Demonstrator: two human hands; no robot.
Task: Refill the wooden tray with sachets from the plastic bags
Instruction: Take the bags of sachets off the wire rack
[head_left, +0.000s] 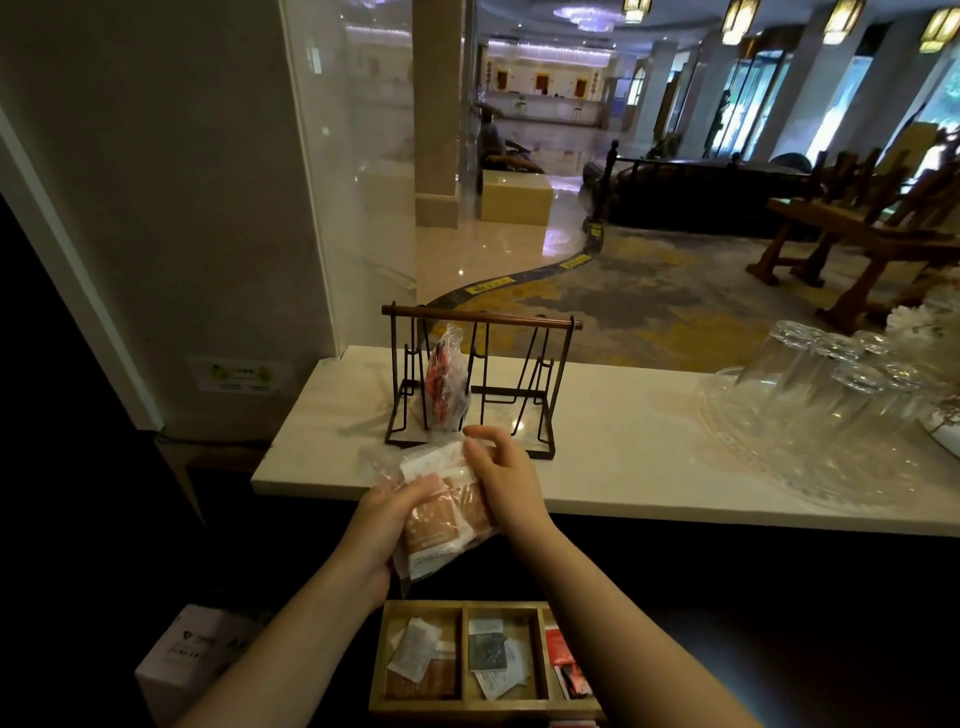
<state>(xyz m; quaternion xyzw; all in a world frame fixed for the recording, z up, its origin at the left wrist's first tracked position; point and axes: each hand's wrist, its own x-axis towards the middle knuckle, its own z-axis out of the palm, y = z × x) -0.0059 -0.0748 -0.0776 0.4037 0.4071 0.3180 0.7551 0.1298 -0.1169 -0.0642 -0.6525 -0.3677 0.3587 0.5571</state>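
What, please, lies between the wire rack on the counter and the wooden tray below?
In the head view, both hands, left and right, holding a plastic bag of sachets, lie between the wire rack and the wooden tray.

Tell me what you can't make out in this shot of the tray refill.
All in the head view:
- Wooden tray: its right compartment is covered by the right forearm, and the near edge runs off the bottom of the frame.
- Printing on the sachets: too small and blurred to read.
- Plastic bag held by the left hand and right hand: whether it is open is hidden by the fingers.
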